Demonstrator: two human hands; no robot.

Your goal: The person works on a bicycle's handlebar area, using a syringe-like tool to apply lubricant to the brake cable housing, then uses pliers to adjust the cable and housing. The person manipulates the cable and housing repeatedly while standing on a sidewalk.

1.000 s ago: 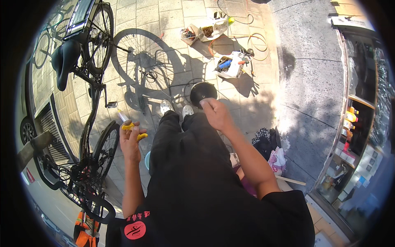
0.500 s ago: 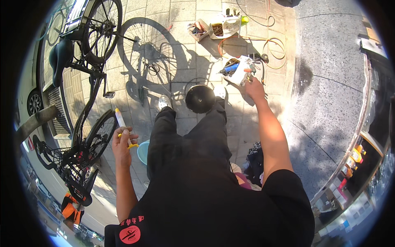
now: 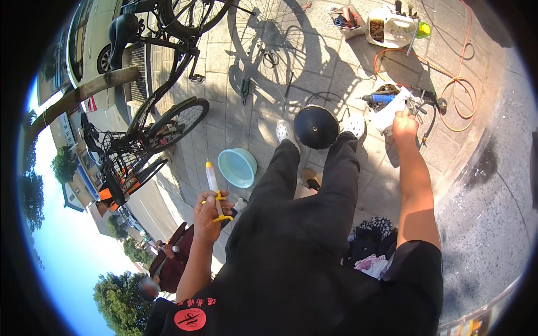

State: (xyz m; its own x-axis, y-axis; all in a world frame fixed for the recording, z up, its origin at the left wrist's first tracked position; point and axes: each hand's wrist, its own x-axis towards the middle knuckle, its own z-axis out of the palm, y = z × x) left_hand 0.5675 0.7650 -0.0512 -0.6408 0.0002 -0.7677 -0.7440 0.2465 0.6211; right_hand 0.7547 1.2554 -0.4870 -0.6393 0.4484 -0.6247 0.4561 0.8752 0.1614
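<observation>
In my left hand (image 3: pixel 205 219) is a clear syringe with a yellow tip and yellow finger grips (image 3: pixel 212 178), held with the tip pointing away from me. My right hand (image 3: pixel 404 127) reaches forward on the right, its fingers closed at the edge of a white cut-open plastic container (image 3: pixel 388 116). What those fingers hold, if anything, is hidden. A blue tube-shaped tool (image 3: pixel 380 98) lies in the container, with metal tools beside it. A round black object (image 3: pixel 316 127) stands on the paving between my feet.
A bicycle (image 3: pixel 162 120) fills the left side. A light-blue basin (image 3: pixel 237 168) sits by my left leg. Farther ahead are a white jug of parts (image 3: pixel 392 28), a small open box (image 3: pixel 346 21) and an orange hose (image 3: pixel 468 84). Another person (image 3: pixel 176 257) is at lower left.
My view has swung left, bringing the basin fully into sight and another person into view. My right hand stays at the white container; the left still holds the syringe.
</observation>
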